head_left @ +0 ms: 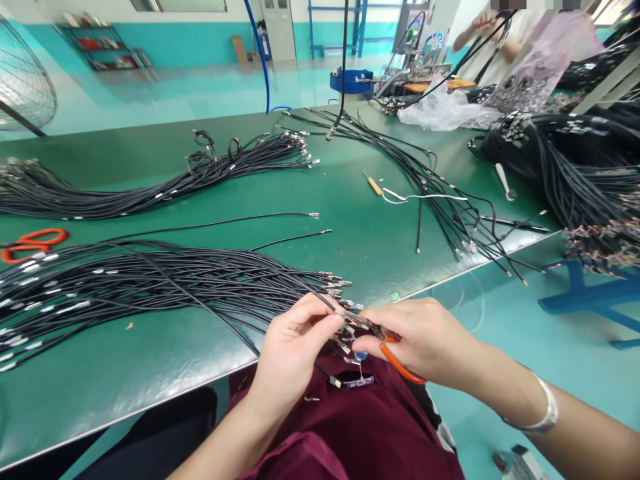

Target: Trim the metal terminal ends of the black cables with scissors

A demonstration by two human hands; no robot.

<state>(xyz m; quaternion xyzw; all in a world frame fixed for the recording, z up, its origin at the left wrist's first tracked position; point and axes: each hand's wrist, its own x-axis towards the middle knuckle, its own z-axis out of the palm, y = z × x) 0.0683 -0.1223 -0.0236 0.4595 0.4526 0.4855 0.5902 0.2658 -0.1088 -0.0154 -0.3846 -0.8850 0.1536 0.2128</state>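
Note:
My left hand [295, 343] pinches the tip of a black cable [320, 301] with a metal terminal, just off the near edge of the green table [360, 227]. My right hand [425, 340] is closed on orange-handled scissors [395, 360], their blades meeting the cable end between both hands. A bundle of black cables [150, 287] fans out on the table to the left, its terminal ends [335, 283] right above my hands. Small metal and plastic bits [353, 380] lie on the maroon cloth [370, 427] over my lap.
A second cable bundle [150, 180] lies farther back, and loose cables [440, 193] spread at the right. Orange scissors [30, 243] rest at the left edge. A small screwdriver [373, 182] and white wire [425, 197] lie mid-table. Another person [500, 33] works at the far right.

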